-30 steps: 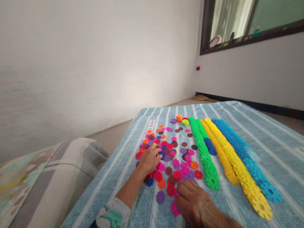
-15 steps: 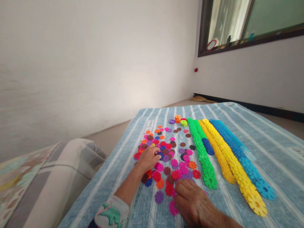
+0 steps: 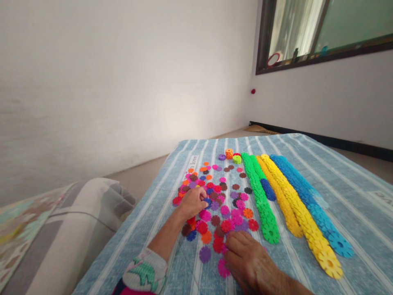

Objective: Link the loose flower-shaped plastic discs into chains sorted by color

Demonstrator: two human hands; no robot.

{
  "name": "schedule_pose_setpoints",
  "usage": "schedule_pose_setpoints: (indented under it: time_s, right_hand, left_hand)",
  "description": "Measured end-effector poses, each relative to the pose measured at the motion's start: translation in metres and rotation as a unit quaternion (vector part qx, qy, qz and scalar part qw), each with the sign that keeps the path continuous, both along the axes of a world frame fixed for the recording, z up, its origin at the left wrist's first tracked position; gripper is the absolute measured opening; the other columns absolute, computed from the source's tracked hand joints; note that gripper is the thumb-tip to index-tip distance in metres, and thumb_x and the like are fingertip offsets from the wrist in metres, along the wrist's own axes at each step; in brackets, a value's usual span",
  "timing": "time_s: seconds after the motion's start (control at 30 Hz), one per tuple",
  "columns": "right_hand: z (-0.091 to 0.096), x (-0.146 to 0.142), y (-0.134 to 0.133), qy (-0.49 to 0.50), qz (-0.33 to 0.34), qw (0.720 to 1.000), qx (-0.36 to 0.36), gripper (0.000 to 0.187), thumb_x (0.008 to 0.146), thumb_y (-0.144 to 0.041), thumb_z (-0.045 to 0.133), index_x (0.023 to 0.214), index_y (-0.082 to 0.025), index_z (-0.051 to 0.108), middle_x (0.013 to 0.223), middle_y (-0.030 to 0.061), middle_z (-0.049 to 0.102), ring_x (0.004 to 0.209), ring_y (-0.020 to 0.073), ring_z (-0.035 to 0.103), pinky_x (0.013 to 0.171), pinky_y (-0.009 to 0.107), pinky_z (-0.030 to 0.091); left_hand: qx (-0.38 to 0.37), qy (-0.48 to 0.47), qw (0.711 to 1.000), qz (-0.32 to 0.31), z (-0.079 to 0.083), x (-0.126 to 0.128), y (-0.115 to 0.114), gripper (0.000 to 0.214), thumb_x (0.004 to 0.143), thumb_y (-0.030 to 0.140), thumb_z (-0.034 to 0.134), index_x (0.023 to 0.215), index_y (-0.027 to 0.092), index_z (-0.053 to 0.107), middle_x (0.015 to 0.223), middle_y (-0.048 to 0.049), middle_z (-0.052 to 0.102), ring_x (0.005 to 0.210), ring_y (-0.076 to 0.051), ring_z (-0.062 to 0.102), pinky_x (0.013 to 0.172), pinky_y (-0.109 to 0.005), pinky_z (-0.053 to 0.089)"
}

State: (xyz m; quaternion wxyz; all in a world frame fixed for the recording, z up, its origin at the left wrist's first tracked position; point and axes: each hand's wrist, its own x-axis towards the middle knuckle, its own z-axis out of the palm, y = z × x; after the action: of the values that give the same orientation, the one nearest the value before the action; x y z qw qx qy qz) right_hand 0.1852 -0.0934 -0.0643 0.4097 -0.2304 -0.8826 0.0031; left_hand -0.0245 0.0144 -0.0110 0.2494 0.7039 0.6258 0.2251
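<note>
Landmark: long green row [image 3: 259, 198] of overlapping toothed discs, lying lengthwise on blue striped cloth [image 3: 353, 200].

Loose discs, mixed colors, spread left of the green row. Left hand [image 3: 192, 203] is in that spread, well left of the green row, fingers bent in, thumb and forefinger close together at a dark blue disc [image 3: 208, 203]. Right hand [image 3: 248, 258] is lower, just left of and nearer the wearer than the green row's near end; fingers bunched and pointing down among discs, knuckles up. Fingertips small on one hand and hidden on the other, so cannot tell whether either is clamped on a disc. Magenta disc [image 3: 224, 267] lies beside the right hand, purple disc [image 3: 205, 254] farther left of the green row.

Right of the green row: short dark blue row [image 3: 268, 189], then darker yellow row [image 3: 281, 200], bright yellow row [image 3: 299, 209], light blue row [image 3: 307, 200]. At the green row's far end, on its left: orange stack [image 3: 229, 153], purple stack [image 3: 222, 157], lime stack [image 3: 236, 159].

Versus one second ago: left-hand fingers more curled, then stretched farther over the blue disc. Right hand practically same spot and pose. Rows and stacks same order, loose discs look unmoved. Whole view slid slightly left.
</note>
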Motion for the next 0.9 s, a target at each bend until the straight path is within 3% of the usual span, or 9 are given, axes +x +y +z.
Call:
schedule_pose_setpoints:
  time_s: [0.13,0.27,0.5,0.6,0.77,0.9]
  right_hand:
    - [0.004,0.002,0.001,0.004,0.013,1.000,-0.017,0.023,0.087,-0.007,0.040,0.069,-0.019,0.047,0.071,0.0038,0.055,0.067,0.0182,0.050,0.058,0.032,0.035]
    - [0.019,0.008,0.003,0.044,0.007,0.999,-0.029,0.020,0.091,-0.009,0.042,0.077,-0.018,0.054,0.082,0.0073,0.059,0.078,0.0208,0.054,0.067,0.033,0.042]
    - [0.033,0.019,0.018,0.103,-0.108,0.987,-0.058,0.015,0.092,-0.013,0.046,0.100,-0.017,0.058,0.083,0.0074,0.063,0.075,0.0219,0.055,0.069,0.034,0.042]
    - [0.032,0.023,0.024,0.126,-0.131,0.978,-0.107,0.010,0.089,-0.016,0.052,0.095,-0.018,0.060,0.082,0.0064,0.064,0.074,0.0213,0.057,0.069,0.031,0.042]
    - [0.041,0.023,0.029,0.156,-0.074,0.953,-0.247,0.015,0.087,-0.014,0.052,0.077,-0.019,0.063,0.072,0.0019,0.064,0.068,0.0159,0.058,0.064,0.025,0.040]
    - [0.047,0.022,0.028,0.180,-0.066,0.939,-0.286,0.015,0.082,-0.013,0.053,0.072,-0.018,0.063,0.068,0.0015,0.064,0.065,0.0150,0.057,0.062,0.024,0.039]
  left_hand:
    - [-0.004,-0.018,1.000,-0.005,0.007,0.000,-0.004,0.008,0.059,0.015,0.060,0.064,0.018,0.055,0.055,0.0055,0.051,0.056,-0.012,0.049,0.055,-0.023,0.035]
    - [-0.018,-0.058,0.998,-0.022,0.018,0.002,-0.008,0.009,0.059,0.021,0.061,0.063,0.018,0.055,0.052,0.0065,0.048,0.053,-0.011,0.045,0.053,-0.023,0.033]
    - [-0.095,-0.125,0.984,-0.085,0.047,0.038,-0.037,0.015,0.061,0.029,0.063,0.067,0.018,0.055,0.054,0.0068,0.050,0.052,-0.010,0.045,0.052,-0.022,0.032]
    - [-0.119,-0.152,0.976,-0.103,0.054,0.053,-0.048,0.016,0.060,0.028,0.064,0.064,0.018,0.053,0.052,0.0080,0.045,0.051,-0.008,0.040,0.051,-0.021,0.029]
    - [-0.129,-0.176,0.970,-0.110,0.056,0.060,-0.053,0.018,0.059,0.028,0.065,0.062,0.018,0.051,0.051,0.0087,0.043,0.050,-0.007,0.038,0.050,-0.021,0.028]
    - [-0.126,-0.184,0.969,-0.108,0.053,0.060,-0.053,0.019,0.059,0.028,0.066,0.061,0.018,0.050,0.052,0.0082,0.044,0.051,-0.007,0.039,0.050,-0.021,0.029]
